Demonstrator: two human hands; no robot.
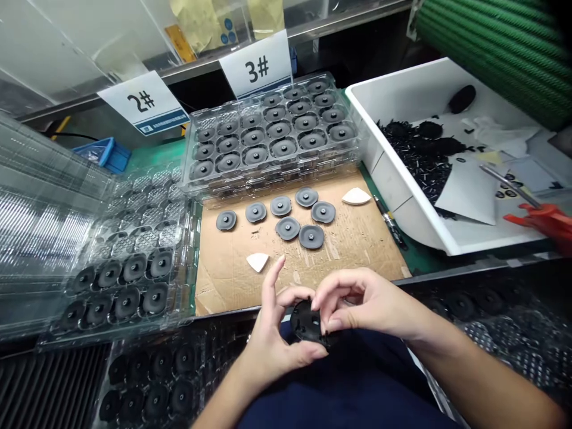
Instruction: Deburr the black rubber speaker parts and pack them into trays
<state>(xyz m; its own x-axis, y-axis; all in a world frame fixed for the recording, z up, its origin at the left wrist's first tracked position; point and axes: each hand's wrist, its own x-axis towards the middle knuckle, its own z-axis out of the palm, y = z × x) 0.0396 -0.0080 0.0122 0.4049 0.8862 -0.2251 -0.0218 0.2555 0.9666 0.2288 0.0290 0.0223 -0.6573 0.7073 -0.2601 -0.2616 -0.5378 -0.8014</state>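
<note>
In the head view, we are holding a black disc [306, 322] between both hands, low over our lap, just in front of the cardboard sheet [357, 250] on the tabletop [154, 156]. Our left hand [272, 339] is cradling it from below, with the thumb against its edge and the index finger lifted free. Our right hand [357, 301] is pinching the upper rim with its fingers. Seven loose grey discs [288, 227] are lying on the cardboard, near a filled clear tray [272, 128]. We judge it best to be gripping the disc by the rim only, leaving its face uncovered and bracing it steady between both hands.
</note>
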